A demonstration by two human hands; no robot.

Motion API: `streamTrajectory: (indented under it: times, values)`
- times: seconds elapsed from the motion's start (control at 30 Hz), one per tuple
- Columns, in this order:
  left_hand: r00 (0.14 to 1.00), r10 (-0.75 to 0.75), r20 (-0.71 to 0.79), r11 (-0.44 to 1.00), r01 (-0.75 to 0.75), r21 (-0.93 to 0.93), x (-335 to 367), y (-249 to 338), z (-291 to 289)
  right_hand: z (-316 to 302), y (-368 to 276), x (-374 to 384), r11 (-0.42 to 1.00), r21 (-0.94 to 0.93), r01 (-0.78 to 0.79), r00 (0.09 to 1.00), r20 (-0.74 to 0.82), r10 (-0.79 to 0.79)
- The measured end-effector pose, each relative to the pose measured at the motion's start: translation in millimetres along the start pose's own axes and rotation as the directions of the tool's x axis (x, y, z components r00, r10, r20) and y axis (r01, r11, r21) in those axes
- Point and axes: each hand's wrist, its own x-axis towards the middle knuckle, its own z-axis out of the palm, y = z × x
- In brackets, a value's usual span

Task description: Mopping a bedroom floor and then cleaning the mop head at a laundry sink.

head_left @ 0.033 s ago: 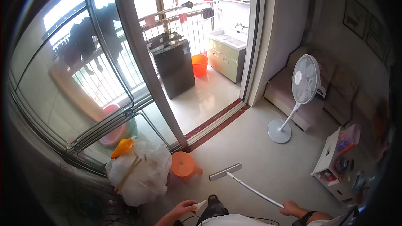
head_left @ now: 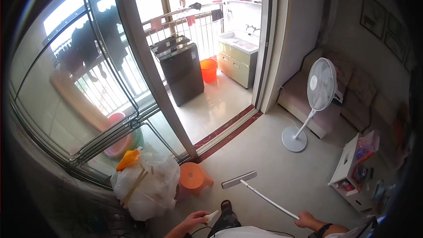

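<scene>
"While the person's right hand [head_left: 306,220] closes around something, what is it gripping?"

"The near end of a long-handled flat mop [head_left: 269,199]: a slim, smooth, pale tube joined to a narrow grey rectangular head [head_left: 239,180]. The fingers are curled right round the tube, and a black band [head_left: 324,229] circles the wrist."

"Which way does it point?"

"Away from the person and to their left. The handle slants from the right hand up to the head, whose own long axis runs crosswise to it, the right end a little farther off than the left."

"Where does that put the head?"

"Over the smooth, pale floor [head_left: 260,150], just right of a glossy orange plastic stool [head_left: 194,176] with a round top and a small round mark at its middle. Whether the head touches the floor, one cannot tell."

"And the left hand [head_left: 196,219]?"

"It is mostly closed, fingers and thumb around a small white tapered object [head_left: 212,215] with a yellow patch; the narrow tip points forward and right."

"Anything near that side?"

"A bulging bundle in crinkled, translucent white plastic [head_left: 154,189], with a flat tan strip [head_left: 135,187] lying across it and a bright orange piece [head_left: 128,160] on top."
</scene>
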Motion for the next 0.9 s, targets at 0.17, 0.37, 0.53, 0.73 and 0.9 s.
streamTrajectory:
  times: [0.17, 0.37, 0.53, 0.73, 0.9]
  values:
    - [0.996, -0.092, 0.02, 0.978, 0.094, -0.187, 111, 62, -17, -71, -45, 39, 0.967, 0.202, -0.155, 0.977, -0.115, 0.181]
    - [0.991, -0.015, 0.135, 0.971, 0.046, -0.233, 254, 178, -53, -161, -87, 139, 0.922, 0.367, -0.123, 0.938, -0.259, 0.228]
    - [0.975, 0.019, 0.221, 0.999, -0.012, -0.029, 342, 318, -57, -277, -145, 213, 0.903, 0.421, -0.089, 0.92, -0.312, 0.236]
    - [0.956, 0.071, 0.285, 0.996, -0.084, 0.034, 451, 418, -70, -389, -192, 321, 0.877, 0.474, 0.081, 0.849, -0.493, 0.188]
    - [0.978, 0.107, 0.178, 0.98, -0.134, 0.149, 540, 473, -103, -478, -214, 445, 0.854, 0.481, 0.198, 0.834, -0.54, 0.11]
